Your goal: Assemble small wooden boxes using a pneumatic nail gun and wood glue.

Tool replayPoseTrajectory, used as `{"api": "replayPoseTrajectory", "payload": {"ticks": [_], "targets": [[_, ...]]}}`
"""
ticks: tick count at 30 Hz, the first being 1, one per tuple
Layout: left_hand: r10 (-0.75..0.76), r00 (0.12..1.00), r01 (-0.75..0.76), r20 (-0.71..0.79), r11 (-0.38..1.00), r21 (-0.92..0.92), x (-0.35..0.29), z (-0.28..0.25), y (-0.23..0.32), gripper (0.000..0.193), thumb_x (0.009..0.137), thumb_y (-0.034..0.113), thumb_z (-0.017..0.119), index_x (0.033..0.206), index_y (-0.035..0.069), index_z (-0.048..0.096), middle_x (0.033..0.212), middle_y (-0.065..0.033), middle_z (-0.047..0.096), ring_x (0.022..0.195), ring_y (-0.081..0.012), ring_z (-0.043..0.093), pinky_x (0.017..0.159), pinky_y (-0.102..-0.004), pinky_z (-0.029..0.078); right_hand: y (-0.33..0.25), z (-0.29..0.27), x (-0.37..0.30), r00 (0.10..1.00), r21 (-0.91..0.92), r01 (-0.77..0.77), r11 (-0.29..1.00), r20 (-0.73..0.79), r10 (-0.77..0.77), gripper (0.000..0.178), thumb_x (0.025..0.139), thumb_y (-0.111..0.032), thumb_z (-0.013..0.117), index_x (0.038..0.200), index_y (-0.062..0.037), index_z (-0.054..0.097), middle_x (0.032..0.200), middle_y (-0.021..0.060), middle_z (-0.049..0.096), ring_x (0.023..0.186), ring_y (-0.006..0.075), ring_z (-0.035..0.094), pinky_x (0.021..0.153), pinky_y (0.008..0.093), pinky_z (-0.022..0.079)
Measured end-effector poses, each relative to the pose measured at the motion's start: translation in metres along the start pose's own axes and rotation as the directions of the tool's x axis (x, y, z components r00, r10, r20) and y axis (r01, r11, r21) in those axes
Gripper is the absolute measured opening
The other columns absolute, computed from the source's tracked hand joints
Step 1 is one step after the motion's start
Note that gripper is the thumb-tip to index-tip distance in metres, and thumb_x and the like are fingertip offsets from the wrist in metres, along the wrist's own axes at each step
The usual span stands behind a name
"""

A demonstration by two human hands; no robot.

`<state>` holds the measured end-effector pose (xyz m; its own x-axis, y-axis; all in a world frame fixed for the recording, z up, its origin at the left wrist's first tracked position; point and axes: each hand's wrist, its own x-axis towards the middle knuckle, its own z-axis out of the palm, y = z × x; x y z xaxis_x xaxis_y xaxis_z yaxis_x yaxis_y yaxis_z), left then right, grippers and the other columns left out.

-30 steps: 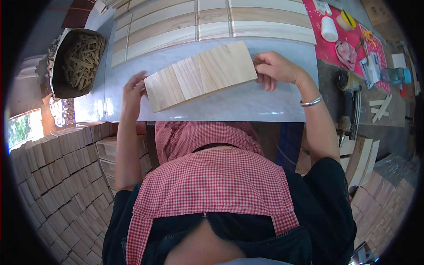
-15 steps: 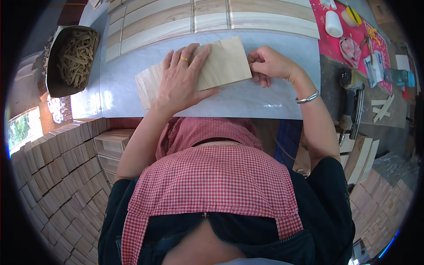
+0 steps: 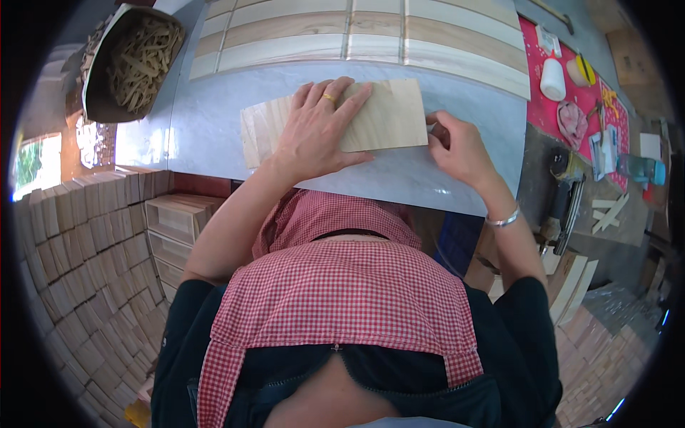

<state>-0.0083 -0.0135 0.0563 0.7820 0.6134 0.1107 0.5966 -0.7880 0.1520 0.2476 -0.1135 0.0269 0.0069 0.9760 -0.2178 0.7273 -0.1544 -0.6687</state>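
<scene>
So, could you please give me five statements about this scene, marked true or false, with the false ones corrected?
1. The left hand lies over the pale wooden piece. True.
2. The right hand lies flat on the middle of the pale wooden piece. False: it is at that piece's right end, with its fingers curled.
3. The silver bracelet is on the left wrist. False: it is on the right wrist.
4. The box on the person's left holds thin wood strips. True.
5. The white bottle is in that box. False: it is on the red sheet, on the person's right.
</scene>
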Motion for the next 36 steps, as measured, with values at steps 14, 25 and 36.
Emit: {"api": "replayPoseTrajectory", "payload": {"ticks": [14,25,36], "targets": [[-0.042,0.973,0.126,0.228,0.921,-0.369,0.013,-0.044,-0.096,0.038,0.096,0.034,0.068,0.118,0.003,0.072,0.109,-0.0096,0.071,0.090,-0.0192,0.066,0.087,-0.0305,0.052,-0.061,0.026,-0.006,0.998,0.032,-0.005,0.999,-0.065,0.007,0.020,0.089,-0.017,0.071,0.094,0.0007,0.063,0.087,0.0113,0.070,0.063,0.0243,0.061,0.062,0.0341,0.051],[-0.966,0.239,0.132,-0.099,0.133,-0.982,-0.186,-0.066,-0.060,0.022,0.097,0.013,0.062,0.116,0.003,0.068,0.097,-0.0060,0.066,0.083,-0.0137,0.060,0.079,-0.0236,0.049,-0.096,0.023,0.050,0.597,-0.303,0.622,0.722,-0.414,-0.688,0.026,0.089,-0.022,0.069,0.084,0.0025,0.064,0.079,0.0140,0.067,0.062,0.0308,0.059,0.062,0.0389,0.048],[-0.847,0.396,0.175,0.354,-0.309,-0.935,-0.241,-0.009,0.015,0.074,0.094,0.032,0.071,0.150,-0.003,0.036,0.129,-0.0234,0.059,0.121,-0.0269,0.060,0.100,-0.0349,0.052,-0.157,0.086,0.052,0.892,-0.100,0.438,0.893,-0.076,-0.446,0.030,0.094,-0.015,0.063,0.072,0.0026,0.054,0.058,0.0058,0.044,0.056,0.0188,0.034,0.053,0.0339,0.035]]}}
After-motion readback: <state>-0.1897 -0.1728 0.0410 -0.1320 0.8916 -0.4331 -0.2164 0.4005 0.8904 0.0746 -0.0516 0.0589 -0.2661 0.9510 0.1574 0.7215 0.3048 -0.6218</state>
